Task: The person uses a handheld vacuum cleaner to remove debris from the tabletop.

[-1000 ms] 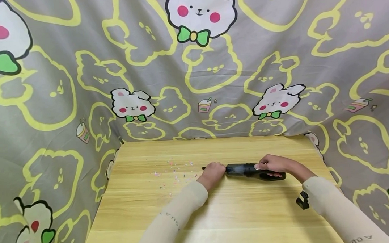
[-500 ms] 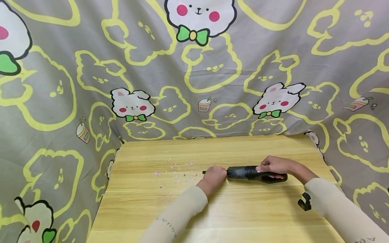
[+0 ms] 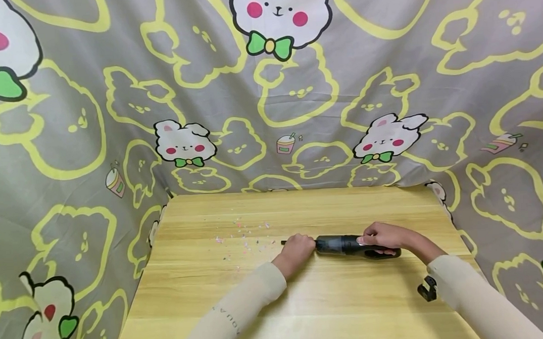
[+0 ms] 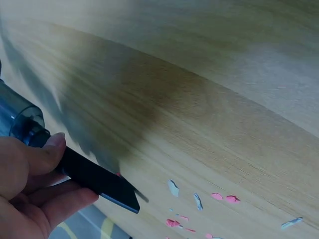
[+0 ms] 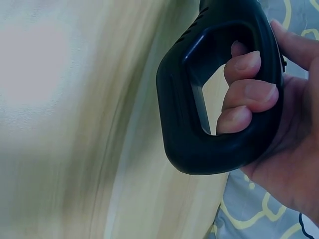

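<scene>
A black handheld vacuum cleaner (image 3: pixel 336 245) with a smoky clear dust cup lies level across the middle of the table, its nozzle pointing left. My right hand (image 3: pixel 383 235) grips its loop handle (image 5: pixel 172 109); in the right wrist view the fingers curl through the loop. With the thumb on top and fingers underneath, my left hand (image 4: pixel 37 184) holds the flat black crevice nozzle (image 4: pixel 99 181) just in front of the dust cup. Small pink and pale blue paper scraps (image 4: pixel 232 199) lie scattered beyond the nozzle's tip, left of my left hand (image 3: pixel 295 252) in the head view.
The wooden table (image 3: pixel 350 297) reaches back to a grey curtain (image 3: pixel 232 100) printed with rabbits, which hangs on the back and both sides. A black clip-like piece (image 3: pixel 427 289) sits by my right sleeve (image 3: pixel 463 277).
Both hands and the vacuum cleaner have shifted slightly nearer to me in the head view. The grip of each hand stays the same, and the scraps lie much as before.
</scene>
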A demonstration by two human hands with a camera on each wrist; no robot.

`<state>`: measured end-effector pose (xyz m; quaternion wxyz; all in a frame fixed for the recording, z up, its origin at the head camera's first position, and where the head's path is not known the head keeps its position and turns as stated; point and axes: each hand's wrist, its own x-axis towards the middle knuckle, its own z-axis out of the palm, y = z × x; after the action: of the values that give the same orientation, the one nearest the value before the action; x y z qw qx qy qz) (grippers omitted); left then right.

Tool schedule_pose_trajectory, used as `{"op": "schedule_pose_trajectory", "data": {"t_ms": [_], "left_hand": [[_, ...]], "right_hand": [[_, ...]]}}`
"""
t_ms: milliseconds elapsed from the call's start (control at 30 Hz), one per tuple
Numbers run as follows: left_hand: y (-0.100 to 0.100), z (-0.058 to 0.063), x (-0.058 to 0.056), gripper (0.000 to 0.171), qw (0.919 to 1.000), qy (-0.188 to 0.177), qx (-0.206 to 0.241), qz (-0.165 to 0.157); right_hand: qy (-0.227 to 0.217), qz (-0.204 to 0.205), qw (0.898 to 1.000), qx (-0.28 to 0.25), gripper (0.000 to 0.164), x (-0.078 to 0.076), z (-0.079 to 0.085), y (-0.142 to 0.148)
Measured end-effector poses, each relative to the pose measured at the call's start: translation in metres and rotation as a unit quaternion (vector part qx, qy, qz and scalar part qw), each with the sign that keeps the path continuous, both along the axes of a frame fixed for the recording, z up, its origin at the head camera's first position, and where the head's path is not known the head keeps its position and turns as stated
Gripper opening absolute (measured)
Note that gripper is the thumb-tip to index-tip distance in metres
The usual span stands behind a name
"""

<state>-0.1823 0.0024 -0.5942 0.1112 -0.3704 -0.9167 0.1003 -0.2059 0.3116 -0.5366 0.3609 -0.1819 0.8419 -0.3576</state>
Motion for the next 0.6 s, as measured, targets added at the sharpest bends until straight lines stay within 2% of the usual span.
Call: {"op": "schedule_pose_trajectory", "data": {"t_ms": [200, 433, 600], "left_hand": [[-0.006, -0.001, 0.004, 0.02, 0.9999, 0.003, 0.008, -0.008], [-0.01, -0.003, 0.011, 0.018, 0.9998, -0.01, 0.016, -0.009], [-0.011, -0.005, 0.018, 0.018, 0.9998, 0.003, 0.019, -0.002]], "right_hand": [[-0.009, 0.0, 1.0, -0.014, 0.044, 0.004, 0.0, -0.004], [0.009, 0.01, 1.0, -0.008, 0.042, 0.013, 0.002, -0.01], [0.024, 0.016, 1.0, -0.005, 0.042, 0.02, 0.003, -0.013]]}}
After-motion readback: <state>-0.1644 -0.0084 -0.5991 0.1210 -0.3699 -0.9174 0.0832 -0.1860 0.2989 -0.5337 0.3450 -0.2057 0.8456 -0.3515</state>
